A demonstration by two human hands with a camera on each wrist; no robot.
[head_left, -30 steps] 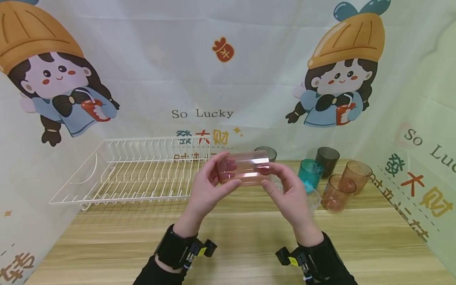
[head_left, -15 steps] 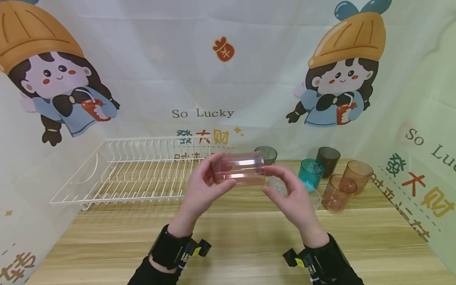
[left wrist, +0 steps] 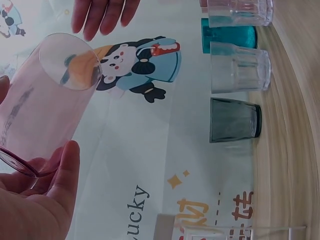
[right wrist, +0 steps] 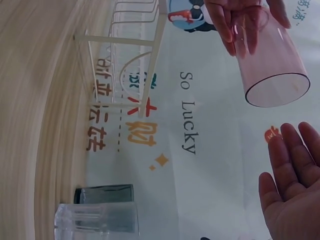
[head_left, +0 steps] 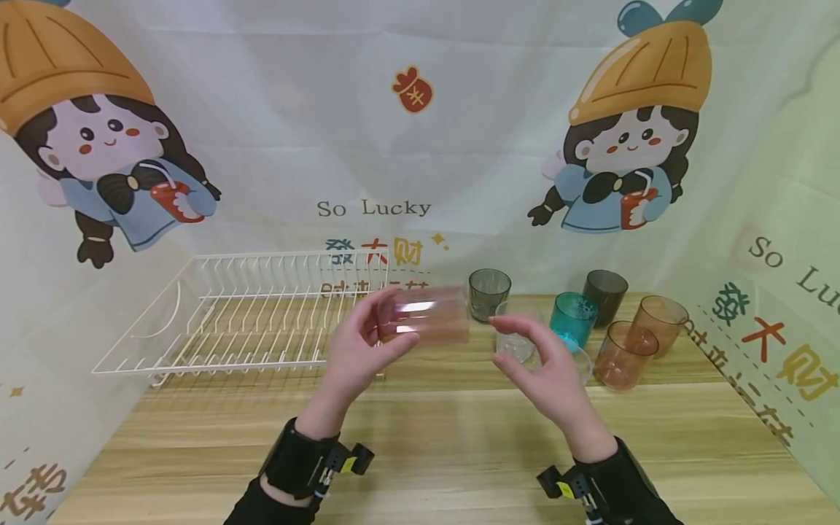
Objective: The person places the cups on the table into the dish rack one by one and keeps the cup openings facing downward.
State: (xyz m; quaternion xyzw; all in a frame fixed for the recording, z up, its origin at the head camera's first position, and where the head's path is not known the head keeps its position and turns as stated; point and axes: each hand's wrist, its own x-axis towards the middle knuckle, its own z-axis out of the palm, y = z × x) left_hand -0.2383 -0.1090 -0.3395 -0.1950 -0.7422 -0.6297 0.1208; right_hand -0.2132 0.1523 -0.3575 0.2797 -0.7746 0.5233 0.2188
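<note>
Lying on its side in the air, a see-through pink cup [head_left: 423,315], smooth and shaped like a tube, is up above the pale table with wood stripes [head_left: 433,437]. It is longer than it is wide. Its long way runs from left to right, almost flat, like a log. The bottom end is on the left, tucked into the left hand [head_left: 357,346]. The round open end points right, at the other hand. The wrist views show that open end as an oval ring, with the wall picture showing through.

The left hand grips the cup near its bottom, with the thumb on the near side and the fingers bent round the far side. The right hand [head_left: 547,368] is near the open end but apart from it. Its fingers are loose and free, with a gap between the thumb and the pointing finger.

Behind the right hand stand a clear, see-through cup [head_left: 515,339] and, partly hidden, another clear cup [head_left: 577,364]. Near them, all standing up, are a smoky grey see-through cup [head_left: 488,295], a blue-green see-through cup [head_left: 573,317], a dark brown-grey cup [head_left: 605,297] and two orange-brown see-through cups [head_left: 623,357]. On the left, past the left hand, sits a long white wire rack [head_left: 282,295].
</note>
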